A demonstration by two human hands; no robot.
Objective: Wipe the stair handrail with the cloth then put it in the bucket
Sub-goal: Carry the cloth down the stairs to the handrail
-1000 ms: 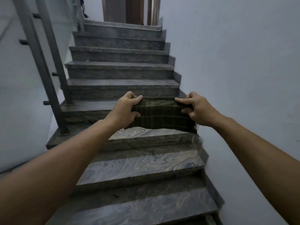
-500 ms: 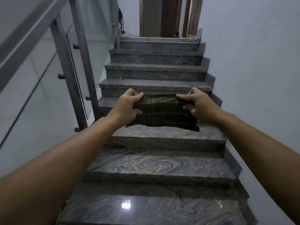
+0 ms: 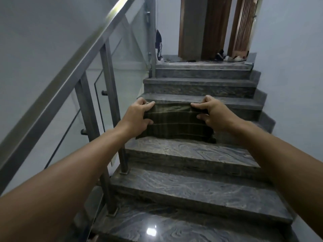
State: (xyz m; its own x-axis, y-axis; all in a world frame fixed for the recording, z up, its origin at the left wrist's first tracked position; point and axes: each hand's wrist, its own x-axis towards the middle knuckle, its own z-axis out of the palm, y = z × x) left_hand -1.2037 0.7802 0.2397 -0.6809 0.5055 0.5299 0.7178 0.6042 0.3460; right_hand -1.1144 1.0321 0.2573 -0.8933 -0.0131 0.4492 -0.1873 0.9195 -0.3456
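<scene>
A dark olive checked cloth (image 3: 175,122) hangs stretched in the air in front of me, over the stairs. My left hand (image 3: 138,117) grips its left top edge and my right hand (image 3: 212,114) grips its right top edge. The metal stair handrail (image 3: 70,81) slopes up along the left side, from the lower left to the top middle, well left of both hands. Neither hand touches the rail. No bucket is in view.
Grey marble steps (image 3: 192,189) rise ahead to a landing with wooden doors (image 3: 211,27) and shoes (image 3: 227,57). Steel posts (image 3: 111,95) and glass panels stand under the rail on the left. A plain wall (image 3: 293,84) closes the right side.
My view has swung left and up, so the handrail now fills the left side. Both hands keep the cloth stretched between them in much the same pose.
</scene>
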